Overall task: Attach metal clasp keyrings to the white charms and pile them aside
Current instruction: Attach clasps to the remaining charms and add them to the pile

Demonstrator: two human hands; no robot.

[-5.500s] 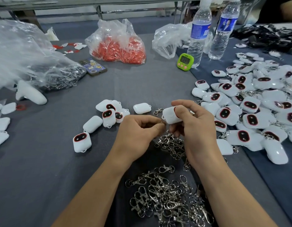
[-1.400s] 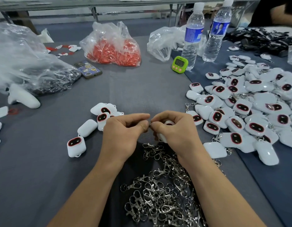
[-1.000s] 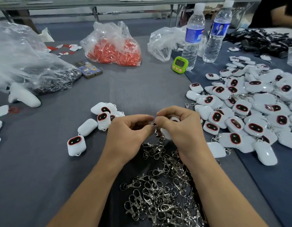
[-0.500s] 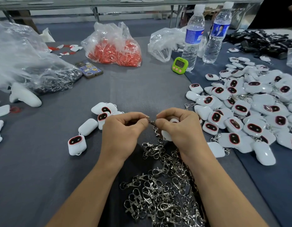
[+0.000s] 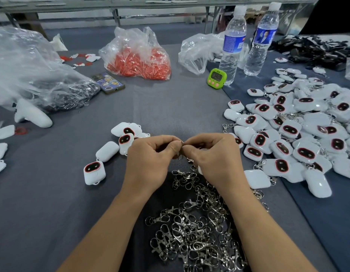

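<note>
Since five seconds ago the white charm [image 5: 199,170] has sunk almost out of sight under the right hand [image 5: 217,160]. Unfinished charms [image 5: 94,172] lie left; the left hand [image 5: 148,161] and right hand both pinch one clasp keyring [image 5: 181,143] between fingertips; finished charms [image 5: 305,154] pile right.

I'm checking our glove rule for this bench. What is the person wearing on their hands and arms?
Nothing shows. The left hand and right hand are ungloved, with no rings, watch or wristband visible. The left forearm and right forearm are bare down to the frame's edge; no sleeve comes into view.
</note>
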